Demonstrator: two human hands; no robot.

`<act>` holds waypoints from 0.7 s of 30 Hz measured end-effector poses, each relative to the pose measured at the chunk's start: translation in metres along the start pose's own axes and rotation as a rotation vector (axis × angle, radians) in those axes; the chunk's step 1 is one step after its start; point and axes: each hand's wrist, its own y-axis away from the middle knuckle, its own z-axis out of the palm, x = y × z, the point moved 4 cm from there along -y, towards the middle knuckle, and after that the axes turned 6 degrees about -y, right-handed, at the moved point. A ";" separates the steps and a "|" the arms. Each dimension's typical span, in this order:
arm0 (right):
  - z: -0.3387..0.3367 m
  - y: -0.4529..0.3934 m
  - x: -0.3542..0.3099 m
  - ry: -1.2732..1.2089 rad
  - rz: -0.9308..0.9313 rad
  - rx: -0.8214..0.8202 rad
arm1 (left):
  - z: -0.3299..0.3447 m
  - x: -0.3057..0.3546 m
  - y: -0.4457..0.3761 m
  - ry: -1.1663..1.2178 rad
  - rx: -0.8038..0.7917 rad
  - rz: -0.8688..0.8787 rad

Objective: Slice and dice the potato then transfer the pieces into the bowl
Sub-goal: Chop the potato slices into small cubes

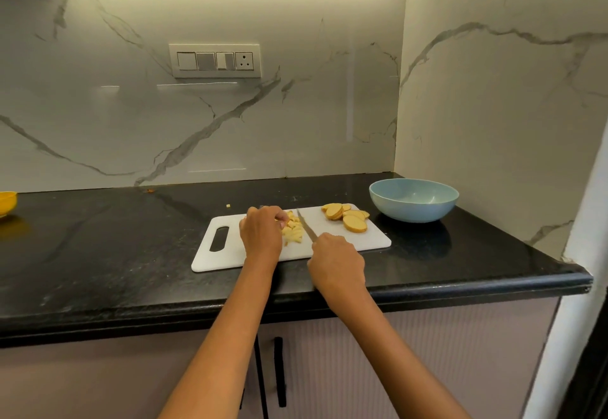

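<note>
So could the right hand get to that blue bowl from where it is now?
Probably yes. The bowl stands open on the counter just beyond the board's right end, with nothing between it and the right hand. But that hand grips the knife, so it would carry the knife along or set it down.

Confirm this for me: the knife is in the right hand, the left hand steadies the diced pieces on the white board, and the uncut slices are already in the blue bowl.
Not quite. The head view shows the potato slices lying on the cutting board, beside the blue bowl, which looks empty. The rest holds: the right hand grips the knife and the left hand steadies the diced pieces.
</note>
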 end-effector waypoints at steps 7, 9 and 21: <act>-0.005 -0.013 0.030 -0.016 0.005 0.060 | 0.006 -0.004 0.002 0.276 -0.265 0.053; -0.005 -0.020 0.036 -0.050 -0.013 0.079 | 0.009 -0.002 0.004 0.273 -0.368 0.098; -0.021 -0.056 0.054 -0.115 -0.128 0.293 | 0.008 -0.015 -0.015 0.225 -0.197 0.159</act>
